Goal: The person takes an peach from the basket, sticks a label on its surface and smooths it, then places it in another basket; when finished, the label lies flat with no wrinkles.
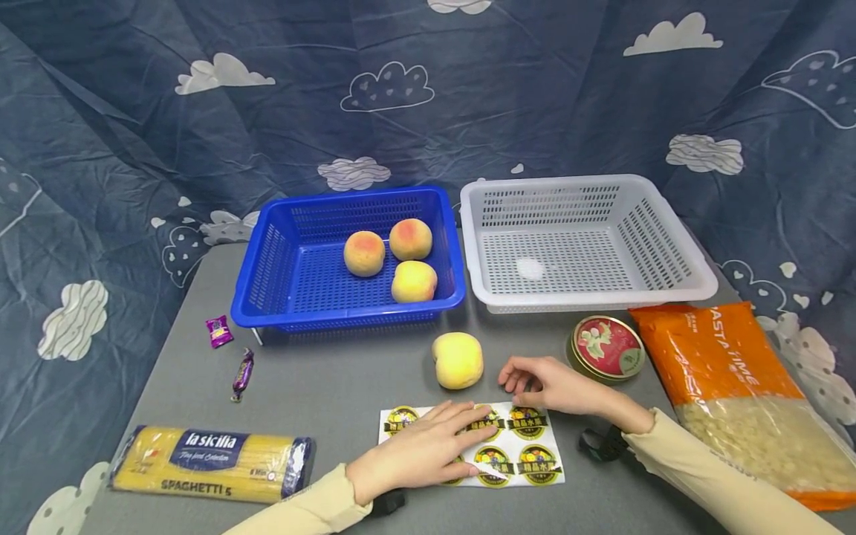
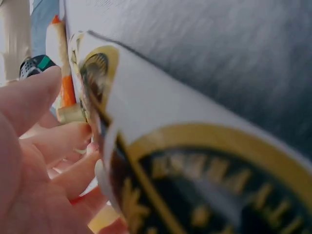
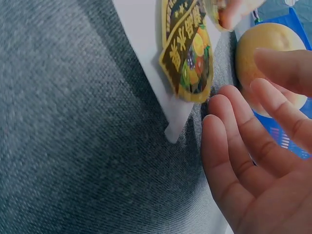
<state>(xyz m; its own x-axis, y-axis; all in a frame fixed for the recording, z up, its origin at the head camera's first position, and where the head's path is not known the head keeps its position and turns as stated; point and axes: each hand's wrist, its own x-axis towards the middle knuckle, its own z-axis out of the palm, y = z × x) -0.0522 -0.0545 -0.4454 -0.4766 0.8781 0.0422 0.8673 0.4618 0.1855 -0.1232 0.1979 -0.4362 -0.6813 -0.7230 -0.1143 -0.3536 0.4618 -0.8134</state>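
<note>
A white sheet of round black-and-gold fruit stickers (image 1: pixel 556 475) lies on the grey table, with a slanted white gap in one lower sticker. My left hand (image 1: pixel 428 446) rests on the sheet with its fingers spread and straight, covering several stickers. At the sheet's upper right corner is my right hand (image 1: pixel 551 385), its fingers loosely bent and nothing between thumb and fingers in the right wrist view (image 3: pixel 258 141). Just beyond the sheet sits a yellow peach (image 1: pixel 458 360), left of the right hand. In the left wrist view the sheet's near edge (image 2: pixel 146 92) curves up from the table.
Three peaches (image 1: pixel 364 254) sit in a blue basket (image 1: pixel 321 319) at the back. Right of it stands a white basket (image 1: pixel 602 299). A round red-lidded tin (image 1: pixel 607 348) and an orange pasta bag (image 1: pixel 735 386) lie right; spaghetti (image 1: pixel 212 464) and two purple candies (image 1: pixel 244 374) lie left.
</note>
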